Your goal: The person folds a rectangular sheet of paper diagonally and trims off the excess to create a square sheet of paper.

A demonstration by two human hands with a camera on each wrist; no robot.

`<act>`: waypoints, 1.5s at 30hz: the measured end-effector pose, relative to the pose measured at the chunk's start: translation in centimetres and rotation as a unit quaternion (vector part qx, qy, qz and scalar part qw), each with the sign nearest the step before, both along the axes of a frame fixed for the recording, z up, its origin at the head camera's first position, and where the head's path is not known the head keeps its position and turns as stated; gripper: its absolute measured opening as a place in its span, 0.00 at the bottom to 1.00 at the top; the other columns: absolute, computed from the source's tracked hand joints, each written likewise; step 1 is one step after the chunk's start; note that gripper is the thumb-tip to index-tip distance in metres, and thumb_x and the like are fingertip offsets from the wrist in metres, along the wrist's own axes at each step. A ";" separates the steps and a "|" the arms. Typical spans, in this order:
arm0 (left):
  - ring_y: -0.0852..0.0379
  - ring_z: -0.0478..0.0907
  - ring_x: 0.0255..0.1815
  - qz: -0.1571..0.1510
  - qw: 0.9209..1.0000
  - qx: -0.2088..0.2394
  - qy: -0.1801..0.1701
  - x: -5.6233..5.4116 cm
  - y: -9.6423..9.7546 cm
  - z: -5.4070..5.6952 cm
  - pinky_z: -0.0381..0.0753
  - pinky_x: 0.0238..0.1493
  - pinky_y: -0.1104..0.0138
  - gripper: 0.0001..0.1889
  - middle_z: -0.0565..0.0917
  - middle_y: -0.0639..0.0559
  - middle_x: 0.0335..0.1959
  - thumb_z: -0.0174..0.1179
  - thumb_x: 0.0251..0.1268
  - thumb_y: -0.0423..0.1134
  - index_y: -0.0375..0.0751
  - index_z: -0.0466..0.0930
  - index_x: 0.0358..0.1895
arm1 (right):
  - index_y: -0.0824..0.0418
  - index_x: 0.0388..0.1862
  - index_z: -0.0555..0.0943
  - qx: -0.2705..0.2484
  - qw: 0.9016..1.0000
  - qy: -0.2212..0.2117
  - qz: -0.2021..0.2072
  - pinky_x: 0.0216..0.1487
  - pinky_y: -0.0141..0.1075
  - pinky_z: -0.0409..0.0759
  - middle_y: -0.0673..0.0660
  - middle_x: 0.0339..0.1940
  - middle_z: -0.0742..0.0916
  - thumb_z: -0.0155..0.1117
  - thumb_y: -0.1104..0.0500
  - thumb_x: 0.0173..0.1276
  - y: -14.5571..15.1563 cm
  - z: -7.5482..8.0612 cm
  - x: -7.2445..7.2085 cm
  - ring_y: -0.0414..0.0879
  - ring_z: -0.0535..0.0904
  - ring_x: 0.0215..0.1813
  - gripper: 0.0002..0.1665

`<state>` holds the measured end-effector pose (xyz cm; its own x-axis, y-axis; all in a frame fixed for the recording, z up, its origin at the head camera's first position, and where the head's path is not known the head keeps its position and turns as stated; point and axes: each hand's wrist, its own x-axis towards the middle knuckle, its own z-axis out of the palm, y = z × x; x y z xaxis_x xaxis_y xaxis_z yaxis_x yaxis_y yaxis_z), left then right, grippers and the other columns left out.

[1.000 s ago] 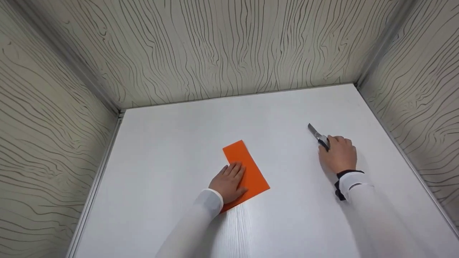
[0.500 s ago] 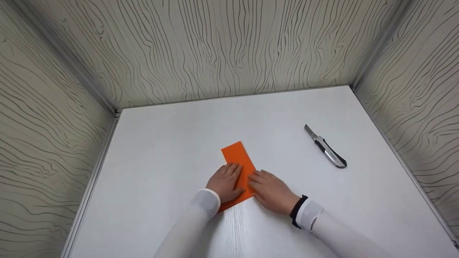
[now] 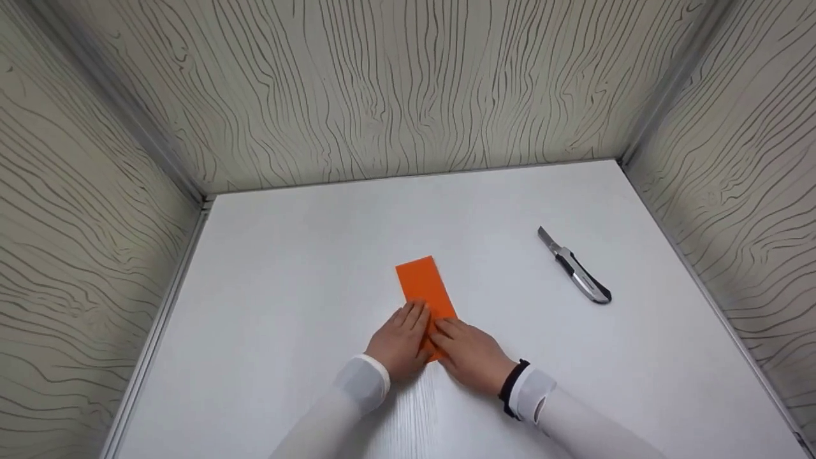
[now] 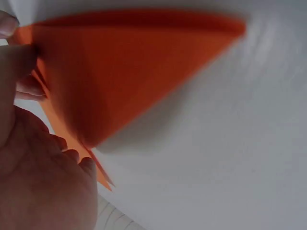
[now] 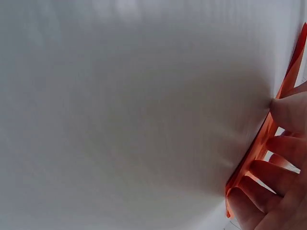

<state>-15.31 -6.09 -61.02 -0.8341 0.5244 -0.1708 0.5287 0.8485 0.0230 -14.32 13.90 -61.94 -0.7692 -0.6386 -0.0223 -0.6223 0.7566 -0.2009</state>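
Note:
Folded orange paper [image 3: 422, 280] lies on the white table between both hands. My left hand [image 3: 398, 341] rests on its left side with fingers stretched out over the sheet. On the right, my right hand [image 3: 475, 357] has its fingertips over the near part, and its thumb and fingers [image 5: 273, 175] pinch along the paper's edge in the right wrist view. The left wrist view shows a triangular flap of the paper [image 4: 120, 72] standing up from the table, with a shadow below it. The hands hide part of the near end.
A utility knife [image 3: 580, 274] with its blade out lies on the table [image 3: 306, 255] to the right, beyond the right hand. Wood-patterned panels [image 3: 408, 89] rise at the back and both sides.
My right hand has let go of the utility knife and come left to the paper. The paper's right near corner no longer sticks out, and its visible shape is narrower.

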 end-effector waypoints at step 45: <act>0.45 0.69 0.72 0.048 0.997 -0.033 0.045 3.7 0.0 0.9 0.77 0.64 0.62 0.31 0.72 0.41 0.71 0.59 0.74 0.57 0.52 0.71 0.75 | 0.66 0.69 0.76 -0.123 0.980 -0.016 -0.154 0.72 0.59 0.66 0.69 0.74 0.73 0.74 0.52 0.66 0.1 -0.5 -1.0 0.68 0.66 0.73 0.35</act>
<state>-11.61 -6.04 -60.16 -0.8934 0.4317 -0.1244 0.4425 0.8933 -0.0784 -15.33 14.02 -62.45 -0.9280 -0.3646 0.0761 -0.3617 0.8337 -0.4173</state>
